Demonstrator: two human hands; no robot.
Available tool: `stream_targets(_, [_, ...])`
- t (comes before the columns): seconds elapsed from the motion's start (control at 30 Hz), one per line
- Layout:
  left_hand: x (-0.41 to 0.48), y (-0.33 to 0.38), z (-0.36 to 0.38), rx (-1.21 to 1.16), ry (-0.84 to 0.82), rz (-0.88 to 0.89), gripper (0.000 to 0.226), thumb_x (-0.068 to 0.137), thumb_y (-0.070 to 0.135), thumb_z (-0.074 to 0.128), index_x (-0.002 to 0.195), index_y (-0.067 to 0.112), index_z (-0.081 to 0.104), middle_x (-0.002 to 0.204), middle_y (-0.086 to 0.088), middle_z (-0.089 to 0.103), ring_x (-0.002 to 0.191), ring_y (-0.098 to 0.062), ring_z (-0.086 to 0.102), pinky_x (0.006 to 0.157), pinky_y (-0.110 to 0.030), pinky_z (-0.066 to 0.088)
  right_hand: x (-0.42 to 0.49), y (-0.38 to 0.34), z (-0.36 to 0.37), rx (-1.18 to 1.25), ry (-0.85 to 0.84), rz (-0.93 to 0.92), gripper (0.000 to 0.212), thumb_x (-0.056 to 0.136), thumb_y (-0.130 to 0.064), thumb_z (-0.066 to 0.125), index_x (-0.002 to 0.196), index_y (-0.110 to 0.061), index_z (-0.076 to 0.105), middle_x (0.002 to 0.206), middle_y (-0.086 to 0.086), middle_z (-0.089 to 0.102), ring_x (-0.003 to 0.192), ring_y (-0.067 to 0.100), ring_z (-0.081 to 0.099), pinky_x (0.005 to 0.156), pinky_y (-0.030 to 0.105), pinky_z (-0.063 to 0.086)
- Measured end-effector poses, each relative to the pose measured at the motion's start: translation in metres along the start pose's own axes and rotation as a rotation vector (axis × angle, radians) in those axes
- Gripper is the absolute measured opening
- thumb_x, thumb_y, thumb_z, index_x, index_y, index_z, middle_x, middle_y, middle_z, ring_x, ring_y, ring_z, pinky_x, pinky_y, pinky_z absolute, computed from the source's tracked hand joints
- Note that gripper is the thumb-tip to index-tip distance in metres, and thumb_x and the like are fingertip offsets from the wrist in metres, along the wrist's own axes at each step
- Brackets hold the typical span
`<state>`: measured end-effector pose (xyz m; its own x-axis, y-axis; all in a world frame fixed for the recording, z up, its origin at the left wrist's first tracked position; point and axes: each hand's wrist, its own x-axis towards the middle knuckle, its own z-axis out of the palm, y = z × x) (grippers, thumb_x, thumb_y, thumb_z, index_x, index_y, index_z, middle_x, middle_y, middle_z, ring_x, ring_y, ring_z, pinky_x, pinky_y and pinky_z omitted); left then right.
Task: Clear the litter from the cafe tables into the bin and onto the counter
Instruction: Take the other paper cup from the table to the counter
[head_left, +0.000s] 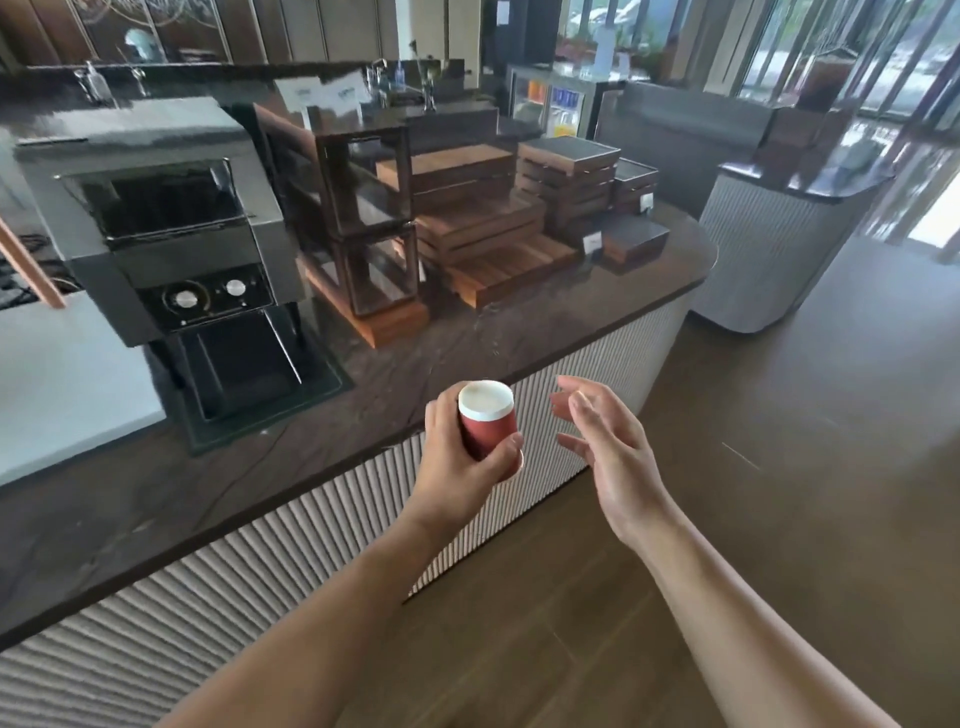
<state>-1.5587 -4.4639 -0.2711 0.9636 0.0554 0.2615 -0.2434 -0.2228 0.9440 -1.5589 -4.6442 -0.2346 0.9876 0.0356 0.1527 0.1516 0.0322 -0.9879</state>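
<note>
My left hand grips a small red paper cup with a white lid, upright, fingers and thumb wrapped round its side. The cup hovers just at the front edge of the dark marble counter. My right hand is held a little to the right of the cup, over the ribbed counter front, fingers spread and relaxed, holding nothing. No bin shows in this view.
A steel conveyor toaster stands on the counter at left. Glass display boxes and stacked wooden trays fill the counter's far right. A second ribbed counter stands farther right, beyond open wooden floor.
</note>
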Motion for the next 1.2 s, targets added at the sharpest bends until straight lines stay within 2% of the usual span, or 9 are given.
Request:
stream_targets(0.17, [0.067,-0.021,0.008,0.007,0.031,-0.010,0.058,0.079,0.037,0.080,0.119,0.059,0.043,0.129,0.016,0.044,0.124,-0.009,0.052,0.105,-0.029,0.047,0.071,0.018,-0.006,-0.025,0.024,0.012,0.045,0.095,-0.046,0.057,0.131,-0.022,0.068,0.130,-0.003,0.068,0.126,0.007,0.063,0.104,0.037,0.053])
stream_targets(0.27, [0.103,-0.034,0.018,0.022,0.049,-0.028,0.063,0.079,0.037,0.080,0.112,0.073,0.040,0.129,0.017,0.044,0.123,-0.004,0.051,0.101,-0.023,0.046,0.114,0.030,-0.013,-0.033,0.016,0.018,0.043,0.101,-0.046,0.060,0.134,-0.019,0.067,0.127,-0.007,0.069,0.123,0.004,0.064,0.104,0.035,0.054])
stream_targets(0.33, [0.126,-0.043,0.028,0.037,0.064,-0.051,0.065,0.078,0.038,0.079,0.111,0.076,0.039,0.131,0.014,0.045,0.121,0.001,0.051,0.100,-0.020,0.045,0.143,0.041,-0.022,-0.031,-0.004,0.020,0.039,0.103,-0.043,0.059,0.134,-0.020,0.067,0.129,-0.007,0.070,0.124,0.002,0.064,0.105,0.033,0.054])
stream_targets(0.43, [0.162,-0.059,0.047,0.054,0.101,-0.075,0.067,0.079,0.037,0.081,0.113,0.075,0.038,0.131,0.016,0.045,0.120,0.006,0.050,0.101,-0.020,0.045,0.189,0.058,-0.035,-0.022,-0.038,0.027,0.043,0.097,-0.045,0.056,0.132,-0.024,0.067,0.132,-0.005,0.070,0.124,0.002,0.064,0.104,0.032,0.054])
stream_targets(0.57, [0.214,-0.082,0.078,0.077,0.194,-0.101,0.068,0.084,0.022,0.085,0.119,0.062,0.042,0.130,0.020,0.043,0.118,0.012,0.049,0.100,-0.020,0.044,0.258,0.077,-0.056,-0.005,-0.136,0.040,0.035,0.096,-0.047,0.056,0.125,-0.035,0.069,0.128,-0.012,0.071,0.124,0.002,0.064,0.105,0.030,0.055])
stream_targets(0.7, [0.268,-0.097,0.110,0.088,0.306,-0.159,0.066,0.085,0.025,0.085,0.123,0.057,0.042,0.129,0.025,0.041,0.115,0.019,0.047,0.097,-0.016,0.043,0.329,0.088,-0.083,0.002,-0.219,0.047,0.035,0.096,-0.047,0.056,0.126,-0.033,0.068,0.124,-0.015,0.073,0.123,0.000,0.064,0.104,0.029,0.055])
stream_targets(0.9, [0.328,-0.119,0.152,0.138,0.504,-0.282,0.069,0.086,0.022,0.086,0.135,0.043,0.041,0.134,0.014,0.044,0.121,0.003,0.049,0.112,-0.034,0.048,0.412,0.103,-0.110,-0.015,-0.355,0.071,0.037,0.097,-0.049,0.056,0.127,-0.032,0.069,0.124,-0.014,0.073,0.123,-0.001,0.065,0.101,0.022,0.056])
stream_targets(1.1, [0.367,-0.147,0.163,0.222,0.613,-0.350,0.071,0.083,0.027,0.088,0.138,0.040,0.044,0.133,0.013,0.046,0.122,-0.003,0.051,0.110,-0.032,0.047,0.471,0.130,-0.099,-0.046,-0.451,0.110,0.049,0.096,-0.058,0.056,0.132,-0.028,0.067,0.134,-0.008,0.069,0.125,-0.001,0.062,0.110,0.029,0.053])
stream_targets(1.2, [0.385,-0.164,0.159,0.276,0.665,-0.408,0.076,0.083,0.032,0.088,0.145,0.034,0.046,0.138,0.011,0.048,0.128,-0.011,0.047,0.111,-0.034,0.044,0.494,0.146,-0.085,-0.020,-0.481,0.161,0.043,0.093,-0.054,0.057,0.127,-0.030,0.068,0.130,-0.010,0.070,0.122,-0.003,0.063,0.110,0.025,0.051])
